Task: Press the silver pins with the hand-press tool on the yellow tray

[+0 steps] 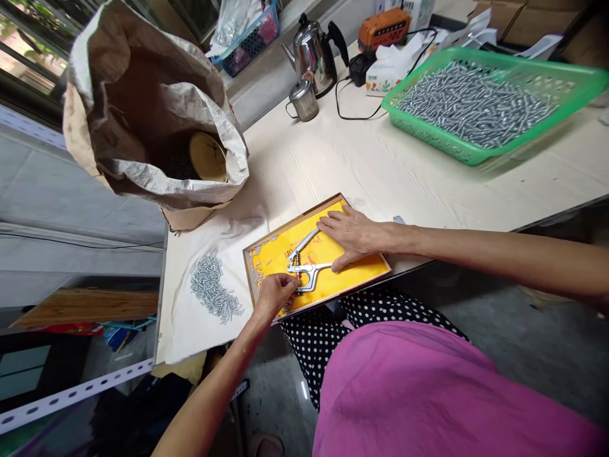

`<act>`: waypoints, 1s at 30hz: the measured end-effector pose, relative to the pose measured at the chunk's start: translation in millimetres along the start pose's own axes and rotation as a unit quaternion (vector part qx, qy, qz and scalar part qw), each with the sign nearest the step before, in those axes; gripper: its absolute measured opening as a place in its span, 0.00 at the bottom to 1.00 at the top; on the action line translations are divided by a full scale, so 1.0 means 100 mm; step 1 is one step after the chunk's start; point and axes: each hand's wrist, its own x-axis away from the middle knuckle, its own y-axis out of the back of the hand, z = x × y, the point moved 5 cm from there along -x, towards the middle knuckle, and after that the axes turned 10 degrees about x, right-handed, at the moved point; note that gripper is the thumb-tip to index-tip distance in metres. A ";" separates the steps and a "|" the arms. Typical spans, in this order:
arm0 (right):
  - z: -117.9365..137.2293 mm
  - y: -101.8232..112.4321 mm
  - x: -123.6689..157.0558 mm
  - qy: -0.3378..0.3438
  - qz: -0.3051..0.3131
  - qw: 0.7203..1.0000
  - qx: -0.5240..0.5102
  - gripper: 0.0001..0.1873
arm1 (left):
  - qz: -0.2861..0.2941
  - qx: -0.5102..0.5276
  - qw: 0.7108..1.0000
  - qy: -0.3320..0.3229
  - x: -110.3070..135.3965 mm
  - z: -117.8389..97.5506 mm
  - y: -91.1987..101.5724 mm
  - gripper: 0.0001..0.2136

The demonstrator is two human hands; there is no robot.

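A pair of silver hand pliers [309, 270] with a spring between its spread handles lies on a yellow sheet [354, 279] inside a shallow cardboard tray [271, 238]. My right hand [354, 235] spans the handles, fingers stretched over the upper one and thumb by the lower one. At the jaws, my left hand [276, 295] has thumb and index finger pinched together; any small part between them is too tiny to make out. Small metal pins [258, 270] lie along the tray's left end, some near my left hand.
Left of the tray is a pile of small metal pins [214, 289] on a white sheet. A large open paper sack [190, 197] stands behind it. Farther back are a metal cup [303, 101], a kettle [314, 54] and a green basket [440, 143] full of metal parts.
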 end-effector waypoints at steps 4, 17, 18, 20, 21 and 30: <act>0.09 0.07 0.03 -0.010 0.015 1.000 0.018 0.53 | -0.006 -0.004 1.000 -0.003 -0.03 0.05 0.01 0.09; 0.35 0.26 0.12 -0.030 0.081 0.996 0.039 0.26 | -0.044 -0.301 0.849 -0.433 0.22 -0.67 -0.35 0.27; 0.35 0.26 0.14 -0.030 0.076 0.996 0.034 0.25 | -0.020 -0.308 0.838 -0.449 0.16 -0.72 -0.41 0.28; 0.36 0.27 0.16 -0.033 0.063 0.997 0.023 0.23 | 0.021 -0.313 0.831 -0.460 0.05 -0.79 -0.49 0.25; 0.36 0.27 0.17 -0.033 0.057 0.998 0.018 0.22 | 0.037 -0.311 0.832 -0.458 0.00 -0.80 -0.51 0.23; 0.43 0.03 0.11 -0.017 0.048 0.998 -0.033 0.12 | 0.048 -0.288 0.850 -0.438 -0.09 -0.78 -0.54 0.06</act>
